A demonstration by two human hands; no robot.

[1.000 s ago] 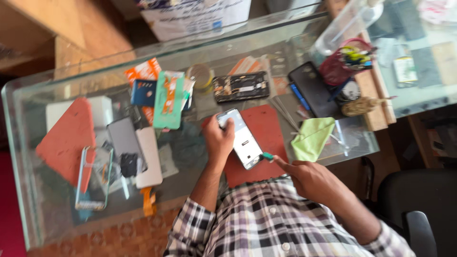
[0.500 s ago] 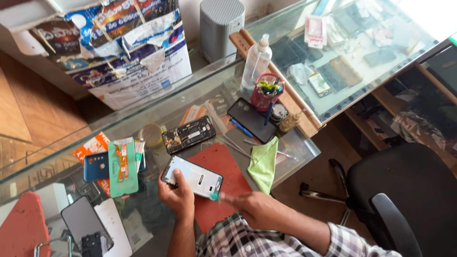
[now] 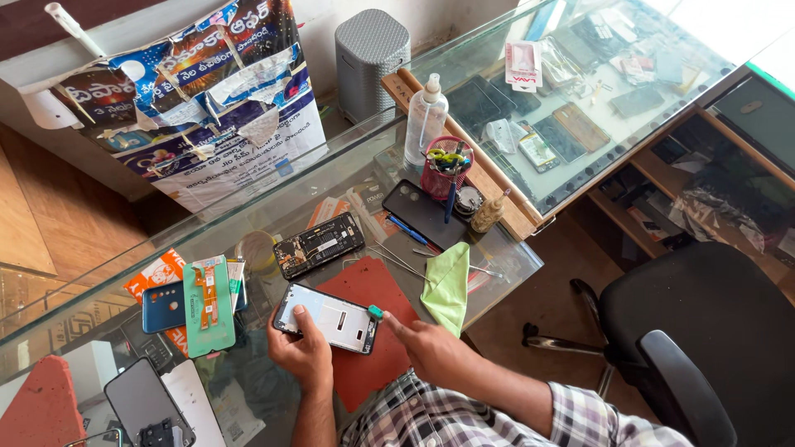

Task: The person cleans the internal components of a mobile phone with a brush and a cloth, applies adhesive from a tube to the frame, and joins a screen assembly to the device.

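An opened phone body, its pale inner frame facing up, lies tilted across the left hand, whose thumb rests on its lower edge while the fingers wrap beneath it. It sits over the near part of a red work mat on the glass counter. At the phone's right end, the right hand pinches a small green-tipped tool between thumb and forefinger, the tip touching the phone's corner; the other fingers are curled in.

Just beyond the right hand lies a folded green cloth, with thin metal tweezers beside it. Farther out from the left hand rests a bare phone circuit frame. Past the cloth lies a black phone back cover, then a red mesh tool cup and a clear spray bottle. To the outside of the left hand lie a green phone panel over a blue phone. A black office chair stands well to the right of the right hand.
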